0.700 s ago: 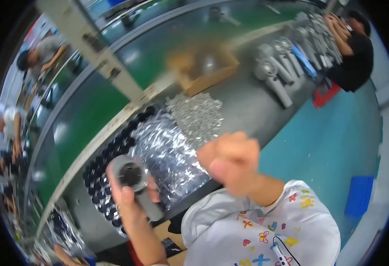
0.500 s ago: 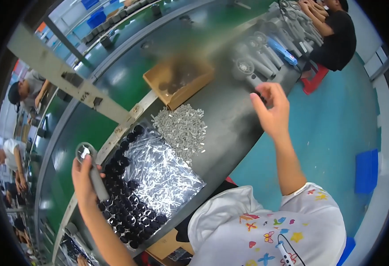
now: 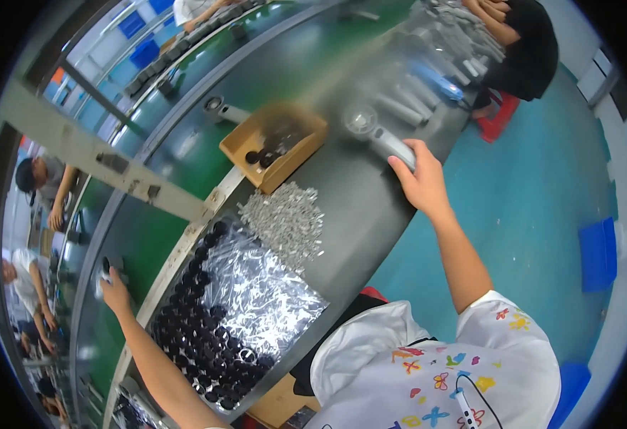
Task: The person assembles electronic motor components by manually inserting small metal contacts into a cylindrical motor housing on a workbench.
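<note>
At the right, over the dark bench, my right hand (image 3: 425, 182) is closed around the handle of a grey handheld fan (image 3: 392, 145). Its round grilled head points up and left, away from me. My left hand (image 3: 115, 292) reaches over the green conveyor at the far left. Its fingers are closed on another grey handheld fan (image 3: 105, 270), which shows only in part. Between my arms lie many black round caps (image 3: 195, 307), a clear plastic bag of small shiny parts (image 3: 260, 293) and a heap of small grey pieces (image 3: 285, 223).
Beyond the heap stands a cardboard box (image 3: 295, 154) with black round parts inside. A grey fan (image 3: 224, 111) lies on the conveyor behind it. More grey fans (image 3: 406, 104) and a blue tool (image 3: 435, 79) lie farther along the bench. A co-worker (image 3: 524, 43) sits at the far right.
My left hand has moved left with its fan, from above the black caps to the conveyor. My right hand has taken hold of a fan from the bench and drawn back slightly.
</note>
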{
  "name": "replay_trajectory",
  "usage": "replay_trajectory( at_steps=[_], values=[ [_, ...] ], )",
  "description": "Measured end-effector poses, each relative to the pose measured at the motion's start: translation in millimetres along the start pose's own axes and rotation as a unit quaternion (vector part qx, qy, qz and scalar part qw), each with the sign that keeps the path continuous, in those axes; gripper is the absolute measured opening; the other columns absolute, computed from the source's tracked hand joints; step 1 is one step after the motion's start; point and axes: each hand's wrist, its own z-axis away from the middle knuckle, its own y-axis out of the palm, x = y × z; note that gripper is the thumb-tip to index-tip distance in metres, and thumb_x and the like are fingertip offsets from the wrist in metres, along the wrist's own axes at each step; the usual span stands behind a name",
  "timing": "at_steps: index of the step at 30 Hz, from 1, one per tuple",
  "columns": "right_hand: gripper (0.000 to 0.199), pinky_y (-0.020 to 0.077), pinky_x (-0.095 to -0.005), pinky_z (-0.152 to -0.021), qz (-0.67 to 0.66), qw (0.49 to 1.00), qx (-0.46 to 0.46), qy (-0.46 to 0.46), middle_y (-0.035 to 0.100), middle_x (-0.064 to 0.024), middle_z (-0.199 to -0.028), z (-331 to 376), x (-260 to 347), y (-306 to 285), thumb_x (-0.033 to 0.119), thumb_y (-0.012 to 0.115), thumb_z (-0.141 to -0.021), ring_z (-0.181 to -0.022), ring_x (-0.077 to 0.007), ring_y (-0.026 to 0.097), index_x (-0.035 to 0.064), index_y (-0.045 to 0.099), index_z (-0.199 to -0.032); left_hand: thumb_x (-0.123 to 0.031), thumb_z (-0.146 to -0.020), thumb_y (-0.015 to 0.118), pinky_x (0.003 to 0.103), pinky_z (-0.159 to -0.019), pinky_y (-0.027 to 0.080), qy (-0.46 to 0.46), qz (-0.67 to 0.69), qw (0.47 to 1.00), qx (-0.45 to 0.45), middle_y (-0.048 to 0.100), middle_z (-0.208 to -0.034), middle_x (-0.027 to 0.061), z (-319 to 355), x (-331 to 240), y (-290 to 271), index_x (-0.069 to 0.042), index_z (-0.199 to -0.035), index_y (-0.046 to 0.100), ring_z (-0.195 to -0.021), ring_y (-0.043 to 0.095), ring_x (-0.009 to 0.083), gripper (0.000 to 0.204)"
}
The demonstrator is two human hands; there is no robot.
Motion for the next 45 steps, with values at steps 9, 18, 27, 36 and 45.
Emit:
replay_trajectory(
  at_steps=[9, 18, 27, 36, 45],
  values=[
    [0.044, 0.0488, -0.0243, -0.076, -0.408, 0.861, 0.3, 0.041, 0.062, -0.0043, -0.106, 69, 132, 17, 0.014, 0.074, -0.092, -0.085, -0.0097, 0.059, 0.0013, 0.052, -0.128, -0.02, -0.099, 0.067, 0.038, -0.093, 0.055, 0.041, 0.525, 0.823, 0.216, 0.057, -0.138, 0.0246, 238, -206, -152, -0.002, -0.157, 0.028, -0.115, 0.065, 0.0278, 0.073],
    [0.018, 0.0503, -0.0264, -0.06, -0.398, 0.801, 0.413, -0.17, 0.068, -0.0072, -0.095, 97, 174, 16, 0.003, 0.077, -0.083, -0.068, -0.0144, 0.063, 0.0011, 0.071, -0.1, -0.038, -0.097, 0.069, 0.045, -0.07, 0.057, -0.152, 0.908, 0.363, 0.141, 0.052, -0.117, 0.0136, 358, -232, -149, -0.015, -0.16, 0.019, -0.082, 0.06, 0.0205, 0.083],
    [0.012, 0.0398, -0.0259, -0.052, -0.153, 0.93, 0.282, -0.179, 0.064, -0.0034, -0.083, 75, 116, 32, -0.001, 0.076, -0.077, -0.055, -0.0107, 0.049, 0.0029, 0.072, -0.087, -0.03, -0.093, 0.073, 0.039, -0.063, 0.056, -0.224, 0.8, 0.543, 0.12, 0.053, -0.118, 0.0161, 371, -206, -151, -0.002, -0.149, 0.034, -0.08, 0.062, 0.0207, 0.073],
    [0.005, 0.0426, -0.0215, -0.057, -0.187, 0.918, 0.33, -0.115, 0.064, -0.0033, -0.092, 77, 120, 34, 0.001, 0.07, -0.09, -0.068, -0.0072, 0.055, 0.0015, 0.065, -0.09, -0.005, -0.09, 0.069, 0.046, -0.074, 0.065, -0.244, 0.806, 0.517, 0.152, 0.055, -0.128, 0.0277, 381, -206, -147, 0.003, -0.145, 0.032, -0.096, 0.07, 0.0344, 0.067],
    [0.019, 0.0518, -0.0251, -0.064, -0.381, 0.798, 0.446, -0.139, 0.065, -0.012, -0.096, 116, 201, 55, -0.017, 0.072, -0.078, -0.079, -0.0139, 0.063, -0.0046, 0.066, -0.092, 0.005, -0.094, 0.056, 0.039, -0.078, 0.064, -0.269, 0.774, 0.547, 0.169, 0.051, -0.14, 0.0209, 382, -209, -161, -0.009, -0.157, 0.012, -0.11, 0.069, 0.0381, 0.078]
  ],
)
